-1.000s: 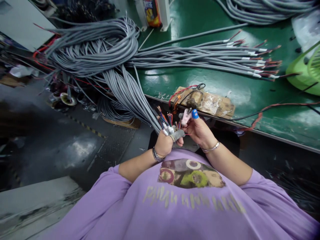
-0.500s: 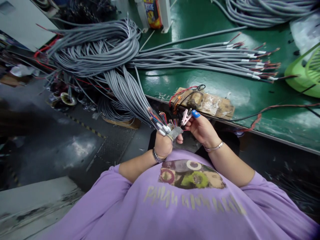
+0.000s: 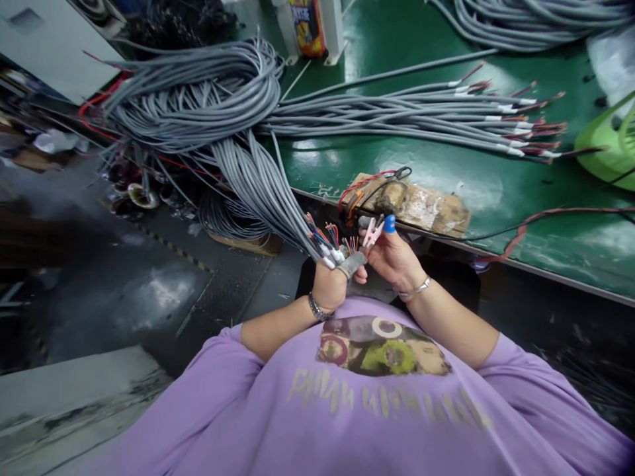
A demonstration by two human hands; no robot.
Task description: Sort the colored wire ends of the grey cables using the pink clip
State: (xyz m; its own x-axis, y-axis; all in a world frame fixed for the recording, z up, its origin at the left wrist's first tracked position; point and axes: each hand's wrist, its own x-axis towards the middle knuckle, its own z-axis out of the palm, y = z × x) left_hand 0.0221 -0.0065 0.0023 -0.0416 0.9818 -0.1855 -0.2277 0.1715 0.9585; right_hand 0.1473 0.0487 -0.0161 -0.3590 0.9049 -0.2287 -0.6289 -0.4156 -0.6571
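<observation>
My left hand [image 3: 329, 285] is closed around the ends of several grey cables [image 3: 270, 192], whose white-taped tips and thin coloured wires [image 3: 332, 233] stick up past the fingers. Something grey is wrapped on its thumb. Close beside it on the right, my right hand [image 3: 394, 258] pinches a small pink clip [image 3: 372, 233] between thumb and fingers. A blue cover [image 3: 389, 223] sits on that thumb. The clip's tips are near the coloured wires; I cannot tell whether they touch any.
Beyond the hands, a wooden block [image 3: 421, 205] with red and black leads lies at the edge of the green table [image 3: 555, 248]. A coiled grey cable bundle [image 3: 193, 99] covers the left part. A green plastic fan-like thing [image 3: 608, 142] stands at right.
My right hand has come slightly left with the pink clip, closer to the wires at my left hand. The left hand still grips the cables; the whole view has shifted slightly.
</observation>
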